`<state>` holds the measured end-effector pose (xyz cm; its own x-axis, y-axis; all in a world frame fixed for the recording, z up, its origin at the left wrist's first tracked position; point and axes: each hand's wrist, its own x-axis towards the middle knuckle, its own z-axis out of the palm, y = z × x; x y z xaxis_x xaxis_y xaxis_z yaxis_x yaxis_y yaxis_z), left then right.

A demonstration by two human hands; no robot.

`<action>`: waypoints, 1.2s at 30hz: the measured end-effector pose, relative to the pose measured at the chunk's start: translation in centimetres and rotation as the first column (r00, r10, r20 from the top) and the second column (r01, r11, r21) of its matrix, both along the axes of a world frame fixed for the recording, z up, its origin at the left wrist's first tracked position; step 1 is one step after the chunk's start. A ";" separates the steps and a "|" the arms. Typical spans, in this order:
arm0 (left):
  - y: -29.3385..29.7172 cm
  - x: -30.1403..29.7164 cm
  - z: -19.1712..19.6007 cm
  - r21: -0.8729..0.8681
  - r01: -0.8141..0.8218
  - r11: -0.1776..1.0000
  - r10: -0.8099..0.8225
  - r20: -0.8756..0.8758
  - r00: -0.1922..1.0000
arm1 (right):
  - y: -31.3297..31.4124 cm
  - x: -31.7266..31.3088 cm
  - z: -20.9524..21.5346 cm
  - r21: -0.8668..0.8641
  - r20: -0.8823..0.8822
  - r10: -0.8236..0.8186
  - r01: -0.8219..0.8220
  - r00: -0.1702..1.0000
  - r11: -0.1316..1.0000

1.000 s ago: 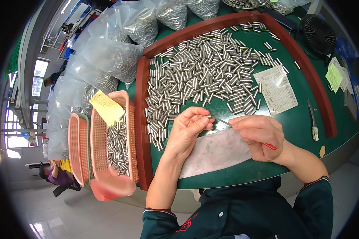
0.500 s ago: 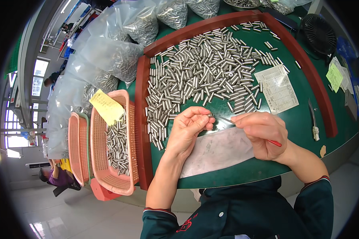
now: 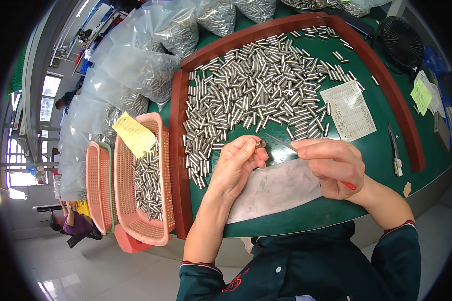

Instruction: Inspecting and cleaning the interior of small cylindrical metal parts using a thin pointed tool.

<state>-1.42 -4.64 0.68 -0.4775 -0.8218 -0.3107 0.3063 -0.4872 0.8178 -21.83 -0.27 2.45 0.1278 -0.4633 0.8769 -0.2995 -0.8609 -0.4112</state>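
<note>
Between the thumb and fingers of my left hand (image 3: 238, 163) is a small metal cylinder (image 3: 259, 144), one end facing right. My right hand (image 3: 334, 165) grips a thin pointed tool (image 3: 282, 142) with a red handle (image 3: 349, 185); its kind is hard to make out. The tool's tip stands a little apart from the cylinder, pointing left and away from me. Under both hands lies a pale, stained cloth (image 3: 273, 191) on the green tabletop. Just beyond them spreads a heap of loose metal cylinders (image 3: 256, 85).
A red-brown frame (image 3: 182, 150) borders the heap. Left of it stand pink baskets (image 3: 140, 220), one holding cylinders, and filled plastic bags (image 3: 145, 70). At right lie a printed sheet (image 3: 349, 113), tweezers-like tool (image 3: 394, 150) and black fan (image 3: 401, 42). Another person (image 3: 75, 220) is far left.
The tool's tip has drawn back from the cylinder, leaving a gap. My left fingers have shifted slightly, and the cylinder is tilted differently. My right hand has moved slightly right.
</note>
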 end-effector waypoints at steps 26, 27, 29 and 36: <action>0.7 -0.8 0.2 -0.293 -0.059 0.954 0.137 0.253 0.958 | 0.3 0.3 -0.4 -0.001 -0.163 0.021 -0.021 0.986 1.000; 0.6 -0.7 0.0 -0.292 -0.059 0.955 0.137 0.253 0.958 | 0.2 0.4 -0.6 -0.001 -0.163 0.021 -0.021 0.986 1.000; 0.3 -0.4 -0.2 -0.240 -0.107 0.965 0.147 0.156 0.977 | 0.0 0.7 -0.8 -0.117 -0.201 0.003 -0.027 0.980 0.993; -0.3 -0.1 -0.1 -0.376 -0.269 0.886 0.353 0.173 0.919 | 0.9 0.4 0.6 -0.053 -0.020 0.100 -0.101 0.995 0.993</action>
<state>-1.55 -4.95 0.59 -0.1285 -0.9901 -0.0563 0.1784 -0.0790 0.9808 -21.41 0.61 3.06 0.1869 -0.3994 0.8975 -0.2174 -0.9078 -0.3587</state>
